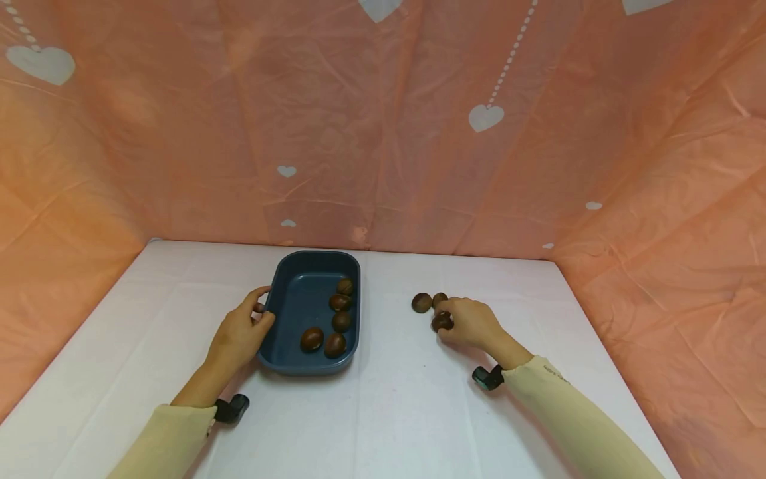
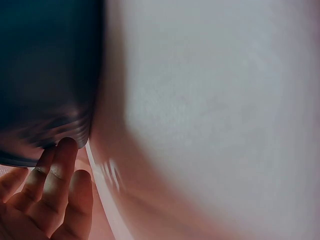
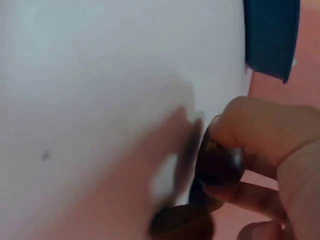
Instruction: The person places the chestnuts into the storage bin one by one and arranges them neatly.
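Chestnut (image 1: 441, 322) sits pinched between thumb and fingertips of the right hand (image 1: 475, 324); whether it touches the white tabletop (image 1: 395, 412) is hard to tell. Two loose chestnuts (image 1: 421, 303) lie just beyond it. Its shell looks hard, smooth and glossy, so it should be light, unyielding and apt to roll or slip; a hold across its widest sides seems surest. The left hand's (image 1: 236, 336) grip is relaxed, fingertips against the outer left wall of the blue tray (image 1: 299, 299), likely enough to steady something stiff. Five chestnuts (image 1: 341, 322) rest inside, mostly along the right wall, leaving bare floor at left. White cloth spans the gap toward the raised right rim, an edge calling for lift; an orange curtain (image 1: 383, 166) bounds the far side.
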Demonstrator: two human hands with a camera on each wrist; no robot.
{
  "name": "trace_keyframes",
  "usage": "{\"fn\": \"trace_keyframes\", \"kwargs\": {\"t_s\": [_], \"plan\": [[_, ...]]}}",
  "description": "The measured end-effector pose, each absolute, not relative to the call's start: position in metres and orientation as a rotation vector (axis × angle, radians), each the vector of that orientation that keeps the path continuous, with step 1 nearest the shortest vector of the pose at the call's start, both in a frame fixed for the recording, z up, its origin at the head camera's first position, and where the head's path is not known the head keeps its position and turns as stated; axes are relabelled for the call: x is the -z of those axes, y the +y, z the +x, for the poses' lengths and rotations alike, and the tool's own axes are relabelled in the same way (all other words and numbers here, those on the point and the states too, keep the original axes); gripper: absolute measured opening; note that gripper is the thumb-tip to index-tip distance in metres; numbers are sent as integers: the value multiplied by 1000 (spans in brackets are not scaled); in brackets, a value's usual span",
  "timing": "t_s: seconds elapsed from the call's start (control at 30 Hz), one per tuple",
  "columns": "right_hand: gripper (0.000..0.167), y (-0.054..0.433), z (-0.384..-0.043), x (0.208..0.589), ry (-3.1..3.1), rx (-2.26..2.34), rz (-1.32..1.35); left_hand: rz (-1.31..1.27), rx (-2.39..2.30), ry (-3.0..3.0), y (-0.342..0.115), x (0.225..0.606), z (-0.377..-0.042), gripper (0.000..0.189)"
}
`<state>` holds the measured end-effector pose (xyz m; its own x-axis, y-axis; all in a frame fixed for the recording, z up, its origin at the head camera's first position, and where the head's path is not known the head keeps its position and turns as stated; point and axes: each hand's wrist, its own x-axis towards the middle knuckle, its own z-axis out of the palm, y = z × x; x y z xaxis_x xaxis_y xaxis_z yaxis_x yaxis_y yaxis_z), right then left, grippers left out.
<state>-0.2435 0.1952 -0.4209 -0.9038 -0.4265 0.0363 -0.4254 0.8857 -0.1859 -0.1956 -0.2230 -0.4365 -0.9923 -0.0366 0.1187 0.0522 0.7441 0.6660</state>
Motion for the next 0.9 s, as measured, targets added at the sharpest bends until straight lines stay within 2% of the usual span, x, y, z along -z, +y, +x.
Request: {"fn": "trace_keyframes", "kwargs": {"t_s": [0.47, 0.9], "plan": [[23, 163, -235, 396, 3054, 527, -919, -28, 1078, -2810, -222, 434, -195, 50], [29, 125, -239, 386, 3092, 559, -1005, -33, 1070, -2806, -222, 436, -195, 50]]}}
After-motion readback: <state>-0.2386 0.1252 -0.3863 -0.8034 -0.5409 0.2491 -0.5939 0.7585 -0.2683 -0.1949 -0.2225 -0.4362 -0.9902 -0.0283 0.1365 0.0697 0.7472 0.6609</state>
